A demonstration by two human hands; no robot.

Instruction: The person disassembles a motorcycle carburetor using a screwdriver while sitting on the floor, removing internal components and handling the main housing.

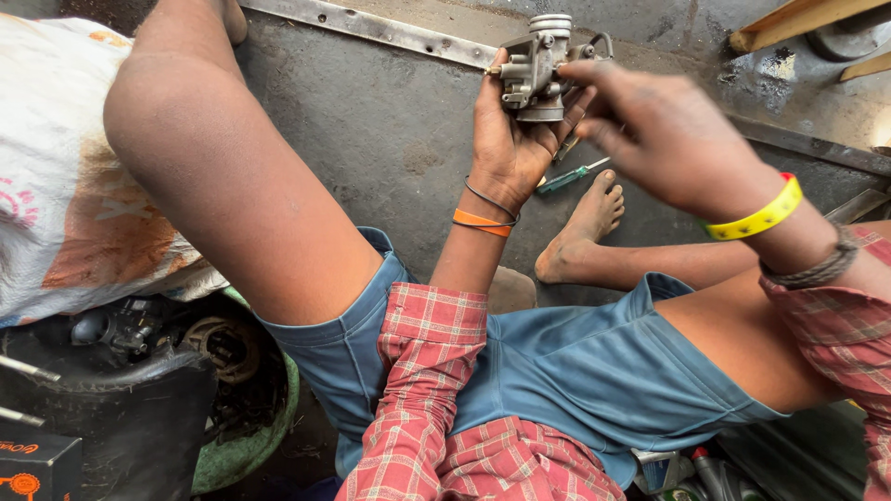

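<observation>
Checked sleeves [427, 371] frame it: left hand [509, 139] clamped on carburetor [536, 70], right hand [650, 130] loosely pinching its side fitting; inspection stage, screwdriver [571, 174] likely needed.

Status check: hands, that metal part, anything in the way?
Left hand cradles grey metal carburetor. Right hand fingers on its side. Green-handled screwdriver lies on floor below, apart. Nothing blocking.
</observation>
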